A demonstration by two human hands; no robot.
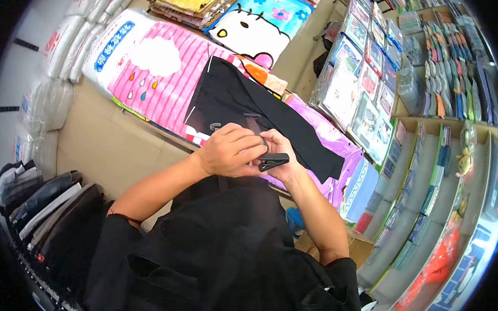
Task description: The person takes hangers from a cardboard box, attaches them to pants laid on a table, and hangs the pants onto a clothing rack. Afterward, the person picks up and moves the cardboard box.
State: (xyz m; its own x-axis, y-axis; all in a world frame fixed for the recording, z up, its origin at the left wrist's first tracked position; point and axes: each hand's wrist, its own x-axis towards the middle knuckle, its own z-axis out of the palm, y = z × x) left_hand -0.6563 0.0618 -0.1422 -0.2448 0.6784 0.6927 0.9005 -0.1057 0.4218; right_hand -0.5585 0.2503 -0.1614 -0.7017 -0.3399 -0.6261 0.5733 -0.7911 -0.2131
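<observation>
My left hand [233,150] is closed, its fingers curled over a black clip hanger. My right hand [282,157] meets it from the other side, fingers closed around the same hanger. One black clip [273,161] of the hanger sticks out between my hands. A curved hook shows just beyond my left knuckles, and the rest of the hanger is mostly covered by my fingers. Beyond my hands, a pair of black trousers [246,100] lies spread over the stacked bedding.
Under the trousers are a pink striped blanket pack [165,76] and a purple one [346,145]. A cartoon-cat blanket [254,27] lies behind. Hanging clothes [51,208] stand at left, packaged goods [357,89] and shelves [417,187] at right.
</observation>
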